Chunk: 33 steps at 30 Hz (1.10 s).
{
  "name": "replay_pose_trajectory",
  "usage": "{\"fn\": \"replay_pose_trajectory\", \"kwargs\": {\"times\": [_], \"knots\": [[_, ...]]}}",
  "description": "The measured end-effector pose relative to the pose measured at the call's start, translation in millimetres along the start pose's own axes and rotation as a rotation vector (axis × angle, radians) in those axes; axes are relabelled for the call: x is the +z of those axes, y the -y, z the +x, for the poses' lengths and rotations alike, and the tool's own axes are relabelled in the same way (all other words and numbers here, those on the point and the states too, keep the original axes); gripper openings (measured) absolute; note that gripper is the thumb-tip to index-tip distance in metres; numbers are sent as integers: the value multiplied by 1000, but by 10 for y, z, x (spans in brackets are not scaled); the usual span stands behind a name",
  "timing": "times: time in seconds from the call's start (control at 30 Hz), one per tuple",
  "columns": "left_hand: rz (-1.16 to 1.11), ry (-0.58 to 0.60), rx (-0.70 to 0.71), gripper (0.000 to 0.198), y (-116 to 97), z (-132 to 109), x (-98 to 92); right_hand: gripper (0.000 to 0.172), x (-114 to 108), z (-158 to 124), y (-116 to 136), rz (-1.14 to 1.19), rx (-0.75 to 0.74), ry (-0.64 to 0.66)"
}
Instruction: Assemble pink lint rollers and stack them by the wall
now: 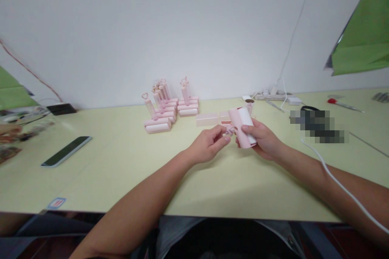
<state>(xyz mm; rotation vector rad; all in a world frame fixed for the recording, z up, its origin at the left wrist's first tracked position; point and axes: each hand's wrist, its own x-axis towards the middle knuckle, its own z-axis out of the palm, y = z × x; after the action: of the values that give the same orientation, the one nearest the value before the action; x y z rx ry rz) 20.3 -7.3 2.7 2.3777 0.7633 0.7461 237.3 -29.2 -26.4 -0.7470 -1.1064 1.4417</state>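
Note:
My right hand [263, 139] is wrapped round a pink lint roller head [243, 126] with a white roll in it, held above the pale yellow table [127, 170]. My left hand [209, 144] pinches a small pink handle piece [228, 131] at the roller's left end. Just behind my hands lie a pink box-like part [207, 119] and other pink pieces. Farther back stands a group of finished pink lint rollers [165, 109] with heart-topped handles.
A dark phone [67, 151] lies at the left. A power strip [273, 96] with white cables sits by the wall; one white cable [337, 182] runs over my right forearm. A red-handled tool [343, 104] and a blurred dark object [317, 125] lie at right.

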Motion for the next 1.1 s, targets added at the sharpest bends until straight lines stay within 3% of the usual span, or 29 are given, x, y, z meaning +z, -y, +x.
{"fn": "replay_pose_trajectory", "kwargs": {"times": [0.2,0.53,1.1], "knots": [[61,41,3,33,-6,5,-3,43,35,-18,-5,-80,-23,-17],[268,10,-70,33,30,19,-18,56,-66,57,-122,-353,-119,-137],[460,88,-5,34,25,17,-13,53,-81,48,-283,-581,-136,-167]]}}
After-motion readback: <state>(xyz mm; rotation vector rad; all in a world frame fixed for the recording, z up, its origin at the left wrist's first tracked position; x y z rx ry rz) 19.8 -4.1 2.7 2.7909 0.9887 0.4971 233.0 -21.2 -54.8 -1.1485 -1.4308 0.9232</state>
